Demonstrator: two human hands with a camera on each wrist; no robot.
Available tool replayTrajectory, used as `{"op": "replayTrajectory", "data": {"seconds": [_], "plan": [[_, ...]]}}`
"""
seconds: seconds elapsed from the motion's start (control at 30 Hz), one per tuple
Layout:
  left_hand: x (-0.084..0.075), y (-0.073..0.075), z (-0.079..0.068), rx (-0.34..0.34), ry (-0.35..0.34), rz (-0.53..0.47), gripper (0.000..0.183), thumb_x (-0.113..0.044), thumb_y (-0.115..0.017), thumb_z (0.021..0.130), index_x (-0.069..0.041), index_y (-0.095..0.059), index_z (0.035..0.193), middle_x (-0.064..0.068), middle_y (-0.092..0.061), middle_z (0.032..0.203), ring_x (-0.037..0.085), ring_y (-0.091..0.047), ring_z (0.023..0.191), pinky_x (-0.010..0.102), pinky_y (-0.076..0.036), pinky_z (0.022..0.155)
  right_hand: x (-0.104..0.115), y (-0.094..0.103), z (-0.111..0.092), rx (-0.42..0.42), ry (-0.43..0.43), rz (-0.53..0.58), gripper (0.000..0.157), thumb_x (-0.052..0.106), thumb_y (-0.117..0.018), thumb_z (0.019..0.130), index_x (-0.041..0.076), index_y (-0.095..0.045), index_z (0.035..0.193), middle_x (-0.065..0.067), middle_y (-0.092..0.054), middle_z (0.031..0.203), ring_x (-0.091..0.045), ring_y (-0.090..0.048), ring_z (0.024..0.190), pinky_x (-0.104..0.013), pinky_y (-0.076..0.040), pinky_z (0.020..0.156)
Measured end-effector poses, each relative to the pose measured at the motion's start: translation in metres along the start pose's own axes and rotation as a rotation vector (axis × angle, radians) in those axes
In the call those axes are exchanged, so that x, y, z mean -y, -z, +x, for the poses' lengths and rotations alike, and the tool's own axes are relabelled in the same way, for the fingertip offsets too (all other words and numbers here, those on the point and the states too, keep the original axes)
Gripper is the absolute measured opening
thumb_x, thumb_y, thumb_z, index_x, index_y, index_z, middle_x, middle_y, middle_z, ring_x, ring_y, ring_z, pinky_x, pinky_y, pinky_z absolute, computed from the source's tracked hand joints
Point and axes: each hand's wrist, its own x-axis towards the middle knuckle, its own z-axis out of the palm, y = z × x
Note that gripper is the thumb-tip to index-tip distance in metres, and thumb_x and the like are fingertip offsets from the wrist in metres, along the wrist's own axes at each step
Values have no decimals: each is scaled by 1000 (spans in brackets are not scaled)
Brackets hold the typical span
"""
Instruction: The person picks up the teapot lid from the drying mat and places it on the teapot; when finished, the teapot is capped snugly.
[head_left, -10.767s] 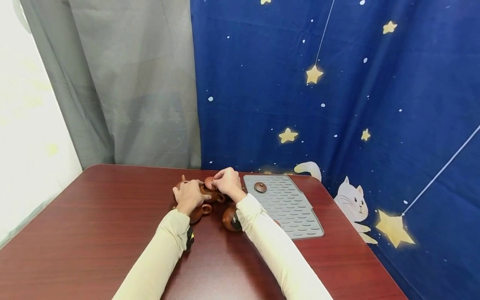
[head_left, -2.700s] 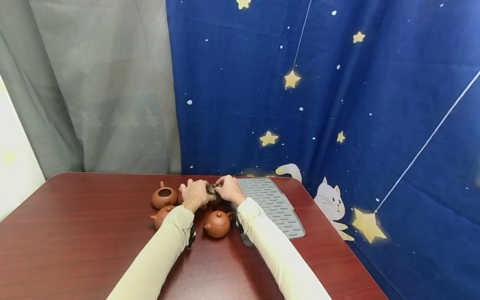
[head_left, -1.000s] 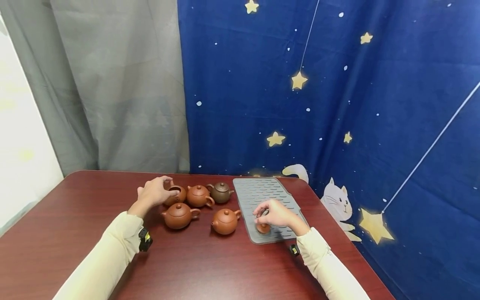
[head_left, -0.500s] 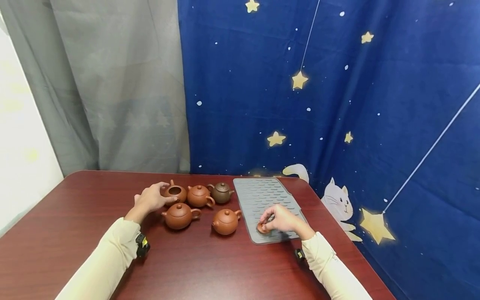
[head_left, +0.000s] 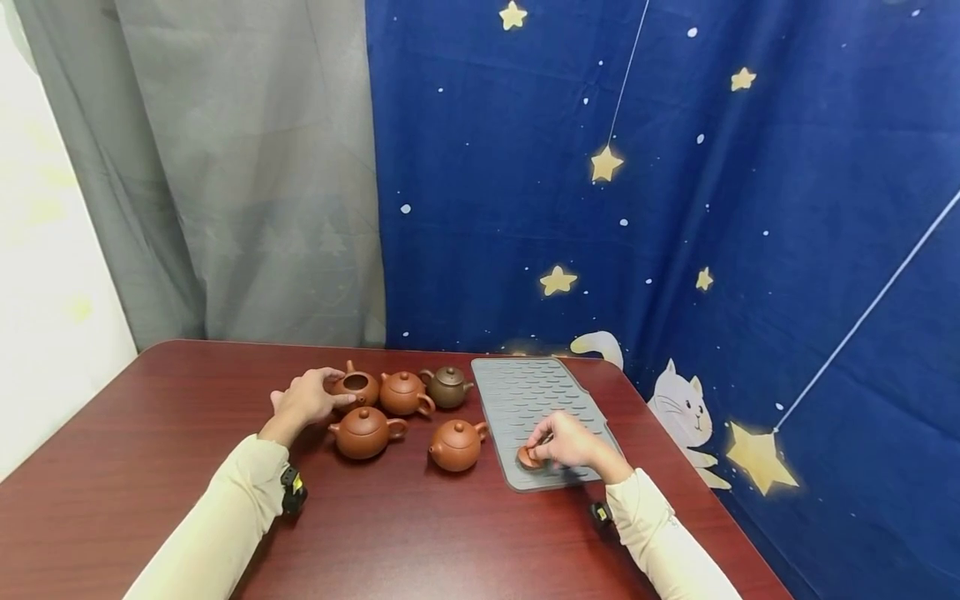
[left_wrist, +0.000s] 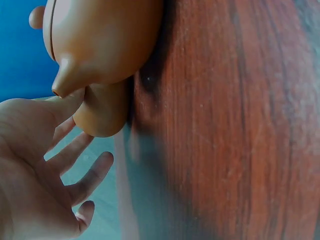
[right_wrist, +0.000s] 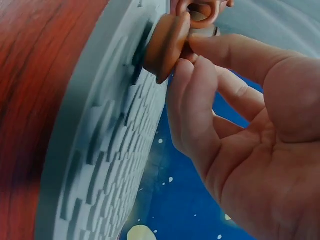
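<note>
In the head view my left hand [head_left: 303, 400] holds a lidless reddish-brown clay teapot [head_left: 369, 392], thumb on the near side and fingers round the far side. The left wrist view shows this teapot [left_wrist: 102, 117] partly behind a lidded one [left_wrist: 107, 37], with several fingers spread apart. My right hand [head_left: 568, 440] pinches the knob of a round clay teapot lid [head_left: 527, 458] between thumb and fingers. In the right wrist view the lid [right_wrist: 162, 47] is close over the grey ridged mat [right_wrist: 107, 145], slightly tilted.
Lidded clay teapots surround the lidless one: a reddish one beside it [head_left: 403, 393], another in front [head_left: 363, 435] and one nearer the mat [head_left: 457, 446]. A dark brown lidded teapot [head_left: 447, 388] stands at the back. Curtains hang behind the table [head_left: 450, 542].
Both hands have left the dark teapot, now lidded. My left hand moved left and took hold of the lidless teapot; my right hand moved to the mat and pinched the lid's knob.
</note>
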Motion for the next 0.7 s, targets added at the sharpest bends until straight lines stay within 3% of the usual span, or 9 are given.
{"op": "replayTrajectory", "data": {"seconds": [0.3, 0.57, 0.7], "plan": [[4, 1, 1, -22, 28, 10, 64, -48, -76, 83, -14, -60, 136, 16, -58, 137, 48, -50, 119, 63, -27, 86, 27, -3, 8, -81, 20, 31, 4, 9, -73, 88, 9, -77, 88, 1, -71, 75, -16, -56, 44, -35, -52, 46], [0, 0, 2, -15, 33, 31, 66, -48, -77, 83, -15, -58, 137, 14, -59, 137, 47, -52, 118, 61, -26, 84, 67, -14, 22, -176, 75, 123, 5, 9, -75, 86, 6, -78, 89, -3, -72, 80, -11, -58, 48, -27, -48, 43], [-1, 0, 4, -6, 38, 43, 68, -48, -77, 83, -14, -58, 138, 19, -57, 137, 49, -51, 117, 61, -25, 84, 91, -23, 35, -216, 99, 173, 7, 10, -77, 84, 5, -77, 89, -4, -72, 78, -11, -58, 47, -29, -48, 43]]}}
